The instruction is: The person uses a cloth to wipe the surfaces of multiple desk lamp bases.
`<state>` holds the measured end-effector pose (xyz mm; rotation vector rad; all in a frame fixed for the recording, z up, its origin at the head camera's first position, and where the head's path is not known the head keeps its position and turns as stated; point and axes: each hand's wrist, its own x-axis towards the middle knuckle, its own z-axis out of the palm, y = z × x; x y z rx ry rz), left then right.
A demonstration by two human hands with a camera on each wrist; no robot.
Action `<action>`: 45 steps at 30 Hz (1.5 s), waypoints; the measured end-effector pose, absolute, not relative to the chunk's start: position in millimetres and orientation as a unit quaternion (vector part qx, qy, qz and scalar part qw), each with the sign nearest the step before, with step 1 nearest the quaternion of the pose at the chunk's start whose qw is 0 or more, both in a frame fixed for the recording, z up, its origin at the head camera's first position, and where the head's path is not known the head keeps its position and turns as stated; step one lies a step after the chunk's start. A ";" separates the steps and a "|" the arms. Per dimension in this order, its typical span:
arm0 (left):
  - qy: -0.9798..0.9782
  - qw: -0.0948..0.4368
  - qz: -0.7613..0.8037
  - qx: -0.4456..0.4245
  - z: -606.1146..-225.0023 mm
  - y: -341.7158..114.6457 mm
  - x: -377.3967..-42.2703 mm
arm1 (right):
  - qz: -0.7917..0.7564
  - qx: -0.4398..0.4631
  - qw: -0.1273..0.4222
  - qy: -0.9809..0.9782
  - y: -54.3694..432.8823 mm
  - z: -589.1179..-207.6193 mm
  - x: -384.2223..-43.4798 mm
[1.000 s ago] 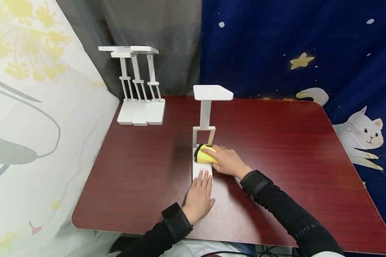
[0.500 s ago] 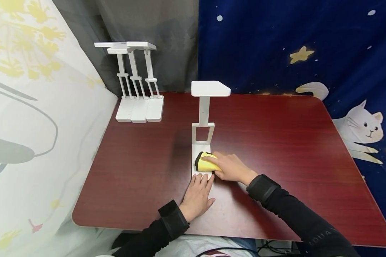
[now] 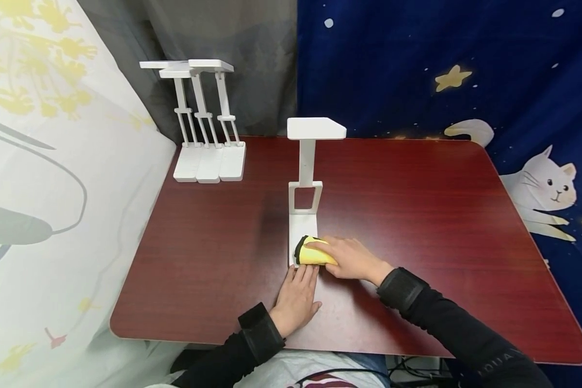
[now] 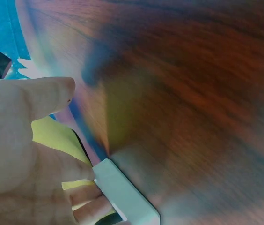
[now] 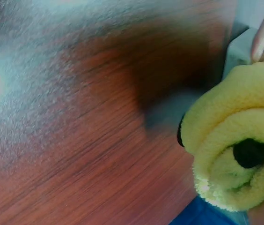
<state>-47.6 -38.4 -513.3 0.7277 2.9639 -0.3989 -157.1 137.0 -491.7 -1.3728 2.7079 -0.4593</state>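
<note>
My right hand (image 3: pixel 353 260) grips a bunched yellow cloth (image 3: pixel 317 252) with black edging against the base of a white stand (image 3: pixel 307 161). In the right wrist view the cloth (image 5: pixel 237 101) shows a fluffy, rolled surface. The stand is upright, with a flat angled top plate, a post, an open frame and a long flat base (image 3: pixel 303 225). My left hand (image 3: pixel 296 304) lies flat, its fingers straight at the base's near end, right beside the cloth. In the left wrist view the fingers touch the base's edge (image 4: pixel 125 192).
Several similar white stands (image 3: pixel 209 161) stand side by side at the back left of the reddish-brown table (image 3: pixel 417 205). A grey curtain (image 3: pixel 257 64) and a blue curtain (image 3: pixel 378 70) hang behind. A white patterned cloth (image 3: pixel 102 178) drapes along the left.
My right hand has drawn the cloth along the base toward me, from near the frame to the near end. My left fingers have slid back to that end.
</note>
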 end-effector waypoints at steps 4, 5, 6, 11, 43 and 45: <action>0.959 0.013 -0.150 0.242 -513.6 -40.2 -49.8 | -0.192 -0.441 0.092 0.872 135.4 -484.5 -161.7; 0.958 0.010 -0.153 0.244 -513.2 -40.5 -50.2 | -0.205 -0.443 0.114 0.865 135.3 -481.8 -164.4; 0.956 0.007 -0.157 0.247 -513.1 -40.7 -50.5 | -0.218 -0.445 0.142 0.857 135.5 -478.6 -167.8; 0.954 0.001 -0.158 0.256 -511.0 -40.9 -49.8 | -0.271 -0.434 0.265 0.818 134.9 -455.1 -190.9; 0.949 0.002 -0.173 0.265 -513.9 -44.1 -47.3 | -0.103 -0.418 0.087 0.899 91.1 -469.7 -164.9; 0.949 0.000 -0.173 0.263 -513.4 -44.0 -46.9 | -0.122 -0.421 0.114 0.892 91.5 -466.4 -163.3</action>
